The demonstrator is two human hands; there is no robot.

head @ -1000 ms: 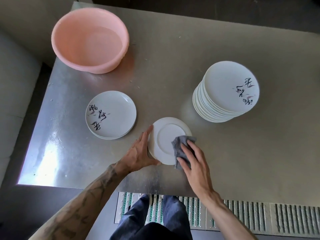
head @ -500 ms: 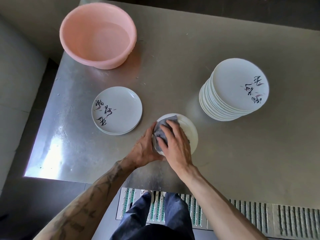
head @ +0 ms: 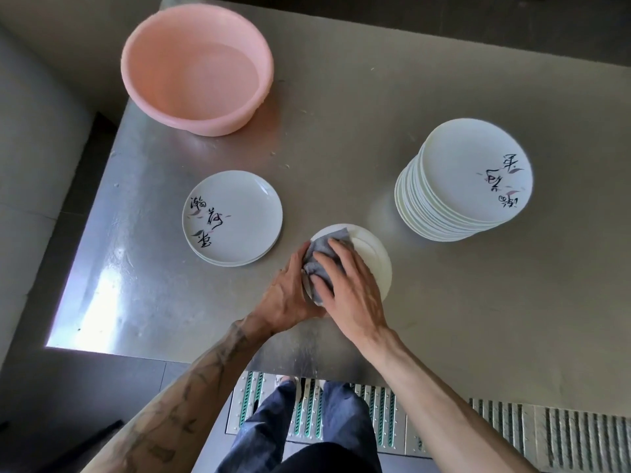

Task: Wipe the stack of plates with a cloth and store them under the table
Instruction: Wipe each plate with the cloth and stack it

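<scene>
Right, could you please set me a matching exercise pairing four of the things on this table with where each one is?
Things:
1. pink basin
2. tall stack of plates
3. grey cloth
4. upturned plate

Places:
A. under the fingers of the right hand
B. on the right side of the table
C. at the table's far left corner
D. near the front edge, held at its rim by the left hand

Pairs: 1-C, 2-B, 3-A, 4-D.
</scene>
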